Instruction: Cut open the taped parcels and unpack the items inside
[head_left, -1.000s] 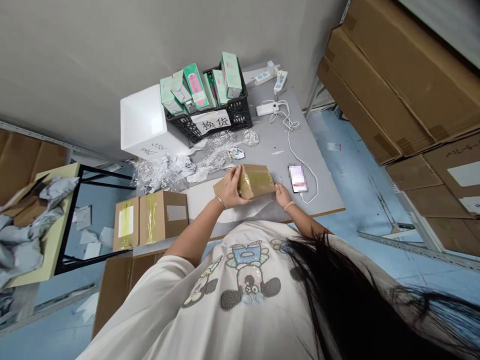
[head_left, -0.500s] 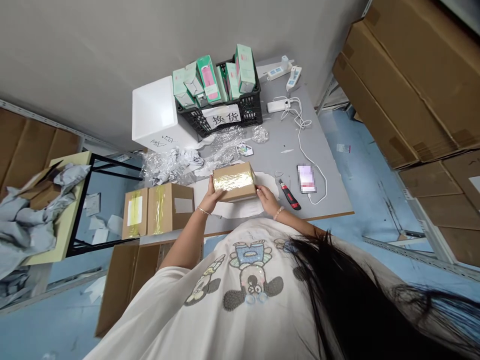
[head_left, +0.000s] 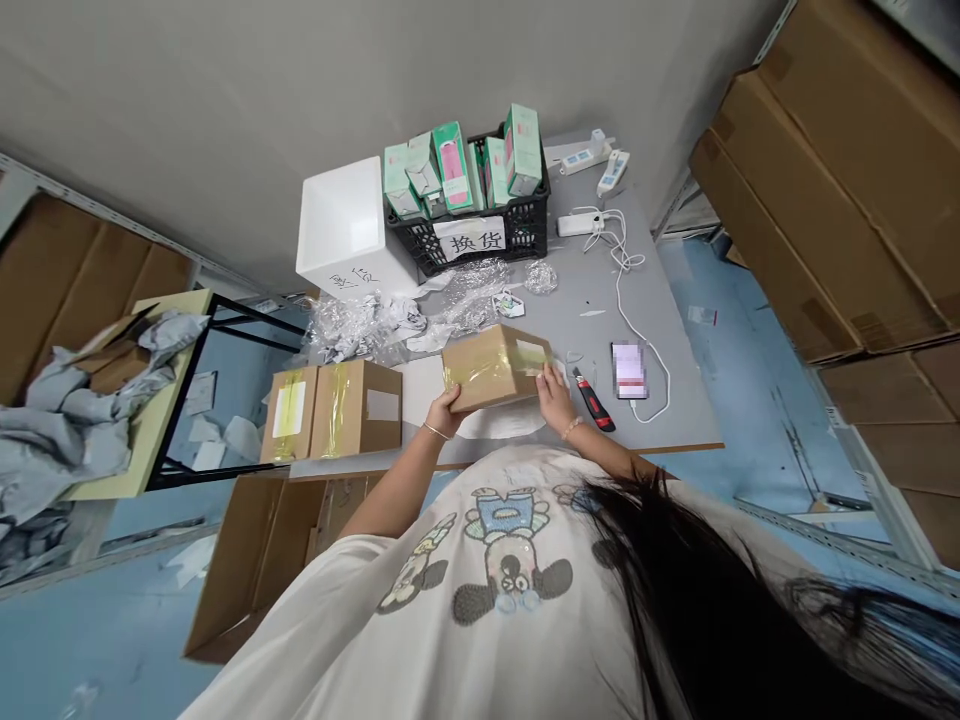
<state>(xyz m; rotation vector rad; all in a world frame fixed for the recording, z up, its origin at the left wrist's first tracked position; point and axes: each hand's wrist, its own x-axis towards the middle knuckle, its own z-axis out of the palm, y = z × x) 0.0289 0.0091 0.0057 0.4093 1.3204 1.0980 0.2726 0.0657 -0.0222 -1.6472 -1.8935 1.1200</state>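
A brown cardboard box with shiny yellowish tape is held between my two hands above white paper at the table's front. My left hand grips its lower left corner. At the right end, beside a white label, my right hand has its fingers on the box. A red and black box cutter lies just right of my right hand. Farther right is a phone on a white cable. Two taped boxes stand side by side at the table's left front.
Behind are a white foam box and a black crate of green boxes. Crumpled plastic wrap lies in front of them. Power strips sit at the back right. An open carton is below the table's left front.
The held box has turned, so its labelled end now shows at the right. Both hands still hold it. The whole view has shifted, with the table appearing farther right.
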